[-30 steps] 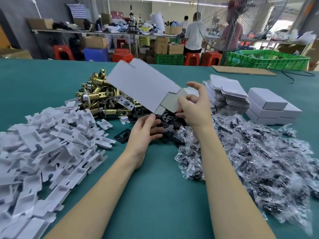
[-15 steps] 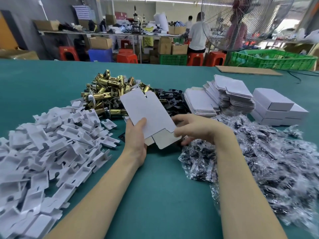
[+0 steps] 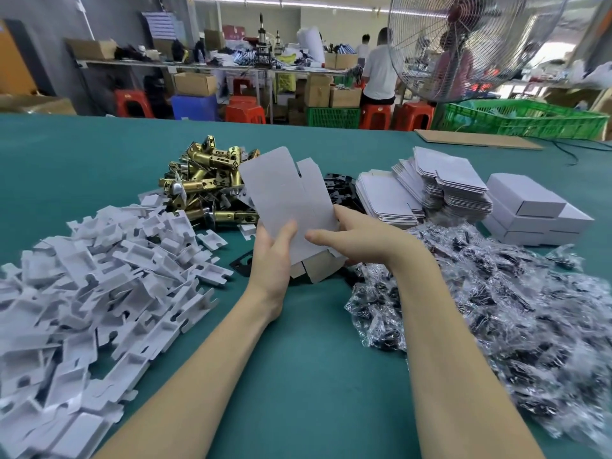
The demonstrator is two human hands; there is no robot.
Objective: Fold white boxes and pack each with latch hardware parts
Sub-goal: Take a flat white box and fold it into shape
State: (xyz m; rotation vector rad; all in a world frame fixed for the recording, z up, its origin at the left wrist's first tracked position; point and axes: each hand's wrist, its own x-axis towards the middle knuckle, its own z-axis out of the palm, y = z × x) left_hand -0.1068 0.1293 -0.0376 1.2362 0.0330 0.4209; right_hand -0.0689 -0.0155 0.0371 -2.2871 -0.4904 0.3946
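Observation:
I hold a flat white box blank (image 3: 288,197) upright above the green table (image 3: 298,376). My left hand (image 3: 273,256) grips its lower left edge, thumb on the front face. My right hand (image 3: 357,238) grips its lower right edge, thumb on the front and fingers behind. The blank's bottom flaps (image 3: 318,270) are bent and show brown card. Behind it lies a heap of brass latch bolts (image 3: 205,180) and black plates (image 3: 341,190). Flat blanks (image 3: 427,190) are stacked at the right, beside folded white boxes (image 3: 536,210).
A big pile of white plastic inserts (image 3: 92,286) fills the left side. Clear bags of black screws (image 3: 503,309) spread over the right. One black plate (image 3: 241,261) lies under my left hand. A fan (image 3: 470,44), a green crate (image 3: 526,122) and other people stand beyond the table.
The blank has come down from mid-air toward me and now stands more upright. My left hand took hold of its lower edge, and both hands closed in on its bottom flaps.

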